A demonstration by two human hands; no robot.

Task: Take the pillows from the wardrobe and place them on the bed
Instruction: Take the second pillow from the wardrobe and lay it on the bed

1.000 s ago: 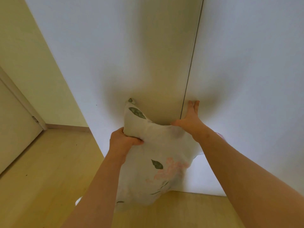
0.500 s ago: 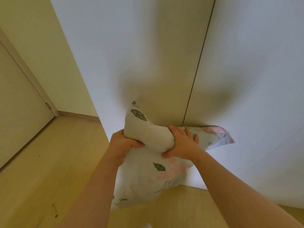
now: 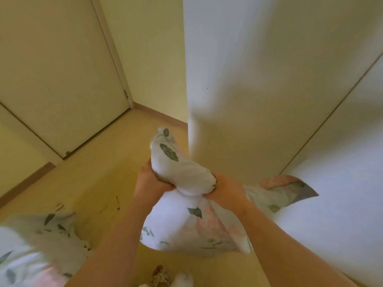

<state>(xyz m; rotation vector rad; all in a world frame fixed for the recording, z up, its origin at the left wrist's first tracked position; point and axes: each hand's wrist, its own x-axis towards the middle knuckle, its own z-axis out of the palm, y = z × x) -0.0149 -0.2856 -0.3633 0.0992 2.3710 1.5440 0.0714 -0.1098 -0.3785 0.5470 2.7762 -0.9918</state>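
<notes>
I hold a white pillow with green leaves and pink flowers in front of me, above the floor. My left hand grips its upper edge on the left. My right hand bunches the same edge from the right. The pillow hangs down between my forearms. The white wardrobe stands right behind it with its doors shut. At the lower left lies bedding with the same floral print, blurred.
A cream door stands shut at the left, with a wall corner beside it. Light wooden floor runs between door and wardrobe. A patterned slipper shows at the bottom edge.
My right hand left the wardrobe door and took hold of the pillow. The view has swung left, bringing the door and the floral bedding into sight.
</notes>
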